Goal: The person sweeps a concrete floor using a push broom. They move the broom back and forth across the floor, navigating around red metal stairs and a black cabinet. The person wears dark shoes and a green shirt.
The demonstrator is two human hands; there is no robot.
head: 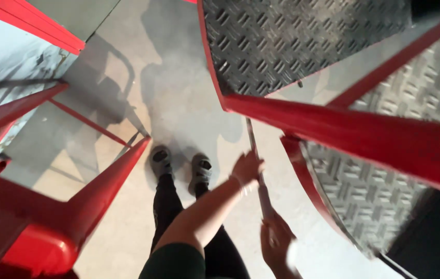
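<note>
While both hands are working along a thin grey rod, the left hand is curling its fingers around the upper stretch of it, with the forearm reaching in from the lower middle of the view. Lower down, the right hand is closing around the same rod near its bottom end; motion blur is softening the fingers, yet the grip is reading as closed. That rod is running steeply from just under the red frame down towards the bottom edge, standing just beside the curved red rim of a lower tread-plate step. Left of the hands, two legs in black trousers are ending in grey shoes that are standing on the pale concrete floor. A thick red beam is crossing above the rod, carrying a dark tread-plate platform. Red rails are slanting across the left side, throwing shadows over the floor.
</note>
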